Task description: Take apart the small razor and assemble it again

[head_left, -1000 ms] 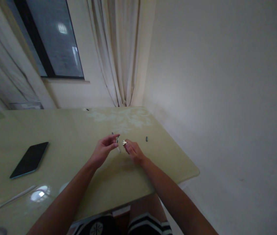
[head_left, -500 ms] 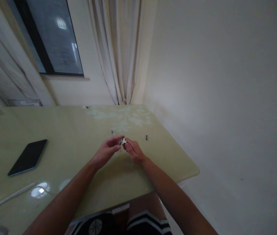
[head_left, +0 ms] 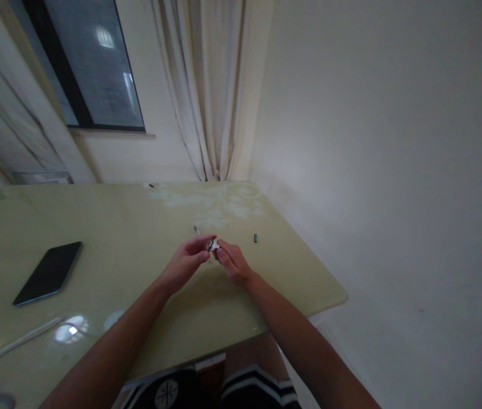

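Note:
Over the table, my left hand (head_left: 187, 260) and my right hand (head_left: 233, 262) meet at a small white and dark piece (head_left: 214, 245), too small for me to name. My left fingers and thumb close on its dark side, while my right thumb and fingers pinch the white side. A thin white stick with a grey tip (head_left: 197, 229) lies on the table just beyond my left fingers, partly hidden by them. To the right of my right hand lies a small dark rectangular piece (head_left: 255, 238).
A black tablet (head_left: 48, 274) lies on the glossy pale green table (head_left: 138, 227) at the left. White cables (head_left: 23, 339) run across the near left corner. At the far edge sits a tiny dark object (head_left: 151, 186). A wall (head_left: 373, 170) borders the right side.
Both hands keep nearly the same place and grip on the small piece. The view has shifted very slightly; nothing else has visibly moved.

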A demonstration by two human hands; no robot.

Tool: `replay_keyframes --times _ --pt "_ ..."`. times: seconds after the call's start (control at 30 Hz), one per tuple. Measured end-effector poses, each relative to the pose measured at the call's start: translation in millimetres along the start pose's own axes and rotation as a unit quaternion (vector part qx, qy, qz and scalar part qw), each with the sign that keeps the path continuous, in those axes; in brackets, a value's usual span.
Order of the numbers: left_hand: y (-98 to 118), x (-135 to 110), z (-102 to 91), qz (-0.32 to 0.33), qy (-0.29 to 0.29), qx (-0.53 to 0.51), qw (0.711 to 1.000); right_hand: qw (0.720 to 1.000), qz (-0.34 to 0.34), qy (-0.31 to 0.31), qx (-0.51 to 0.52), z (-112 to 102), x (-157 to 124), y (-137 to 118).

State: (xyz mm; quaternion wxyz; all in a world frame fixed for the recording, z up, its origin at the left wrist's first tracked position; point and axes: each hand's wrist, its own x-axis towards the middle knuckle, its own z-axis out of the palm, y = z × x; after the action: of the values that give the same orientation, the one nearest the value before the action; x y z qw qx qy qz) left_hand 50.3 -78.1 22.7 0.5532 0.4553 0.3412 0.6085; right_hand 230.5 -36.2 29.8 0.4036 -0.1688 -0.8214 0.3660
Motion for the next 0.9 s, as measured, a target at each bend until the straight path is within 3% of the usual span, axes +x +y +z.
replay_keyframes --times 0.3,0.57,0.9 --pt "-2.1 -0.5 1.3 0.004 0.032 0.018 0.999 1.0 -0.008 -0.021 0.02 1.2 -1.2 -1.0" --pt "3.0 -1.7 3.0 0.002 0.035 0.033 0.999 0.995 0.027 -0.037 0.084 6.2 -1.1 -0.4" --pt "2.8 -0.5 0.1 0.019 0.016 -0.009 1.0 0.997 0.012 0.01 0.078 3.1 1.1 -2.1"
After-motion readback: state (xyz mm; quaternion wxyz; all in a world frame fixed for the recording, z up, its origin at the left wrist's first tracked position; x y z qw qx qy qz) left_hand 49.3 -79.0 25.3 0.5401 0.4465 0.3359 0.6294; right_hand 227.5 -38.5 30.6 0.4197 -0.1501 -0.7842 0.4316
